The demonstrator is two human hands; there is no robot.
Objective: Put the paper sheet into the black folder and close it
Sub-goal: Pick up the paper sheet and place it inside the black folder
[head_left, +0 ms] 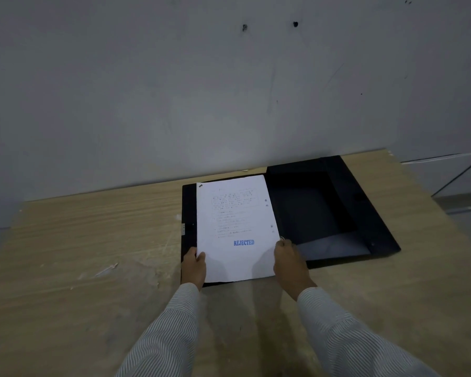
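A blue stamp reading "REJECTED" marks the lower part of the paper sheet [235, 229] I hold over the open black folder [337, 208]. The lines of writing above the stamp are too small and blurred for me to read.
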